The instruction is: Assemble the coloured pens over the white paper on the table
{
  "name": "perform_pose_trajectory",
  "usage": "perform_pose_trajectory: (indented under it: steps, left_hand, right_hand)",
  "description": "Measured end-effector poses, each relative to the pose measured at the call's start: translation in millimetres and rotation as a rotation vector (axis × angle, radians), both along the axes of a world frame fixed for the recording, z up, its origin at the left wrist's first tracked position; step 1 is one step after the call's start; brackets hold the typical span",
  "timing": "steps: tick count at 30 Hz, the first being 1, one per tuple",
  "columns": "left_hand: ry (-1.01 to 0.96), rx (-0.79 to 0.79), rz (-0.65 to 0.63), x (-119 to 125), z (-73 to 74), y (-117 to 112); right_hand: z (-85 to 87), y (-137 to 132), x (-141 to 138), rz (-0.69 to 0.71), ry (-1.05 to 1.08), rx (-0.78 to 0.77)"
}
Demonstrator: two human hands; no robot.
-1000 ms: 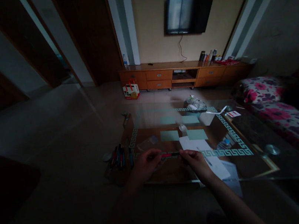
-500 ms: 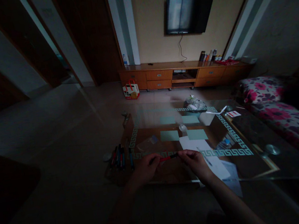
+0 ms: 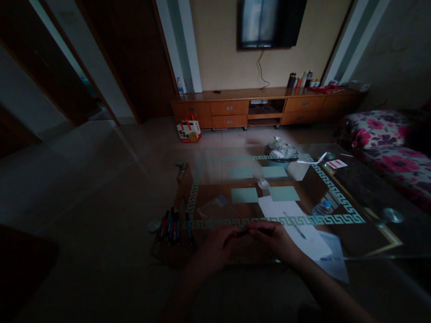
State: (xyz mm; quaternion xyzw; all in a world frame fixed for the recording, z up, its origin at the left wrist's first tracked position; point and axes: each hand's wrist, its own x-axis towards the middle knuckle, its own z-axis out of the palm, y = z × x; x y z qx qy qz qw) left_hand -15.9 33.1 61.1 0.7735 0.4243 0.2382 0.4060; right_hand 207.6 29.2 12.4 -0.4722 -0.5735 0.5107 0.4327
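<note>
Over the near edge of the glass table, my left hand (image 3: 219,244) and my right hand (image 3: 276,237) meet, fingers closed on a slim pen (image 3: 244,232). Only a short dark stretch of it shows between the fingertips; the rest is hidden in the hands. To the left, several red, blue and black pens (image 3: 172,226) lie in a bunch at the table's corner, with a single dark pen (image 3: 188,222) beside them. White paper sheets (image 3: 312,241) lie to the right, and another pen (image 3: 299,231) rests on them.
The glass coffee table (image 3: 367,203) carries a clear plastic bag (image 3: 212,206), a bottle with a blue cap (image 3: 323,207), and a basket (image 3: 281,151) at the far side. A floral sofa (image 3: 402,166) stands right. Beyond is a low wooden cabinet (image 3: 227,108) under a television (image 3: 273,19).
My hands have come closer together and slightly lower. The pen's red and black length, visible between them before, is now mostly covered by the fingers.
</note>
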Motion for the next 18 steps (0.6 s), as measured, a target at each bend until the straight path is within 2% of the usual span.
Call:
perform_pose_trajectory:
  steps: [6,9,13,18]
  left_hand:
    - [0.031,0.022,0.022,-0.8,-2.9,0.6]
    - [0.025,0.015,0.019,-0.6,-0.7,0.2]
    - [0.034,0.004,0.019,0.2,1.7,0.5]
    - [0.033,0.003,0.013,0.6,-1.1,1.2]
  right_hand:
    - [-7.2,3.8,-1.8,-0.071,0.072,-0.036]
    - [-7.6,5.0,0.1,-0.099,0.030,-0.089]
    - [-6.0,4.7,2.4,-0.079,-0.058,-0.098]
    - [-9.4,4.9,2.3,-0.075,-0.055,-0.115]
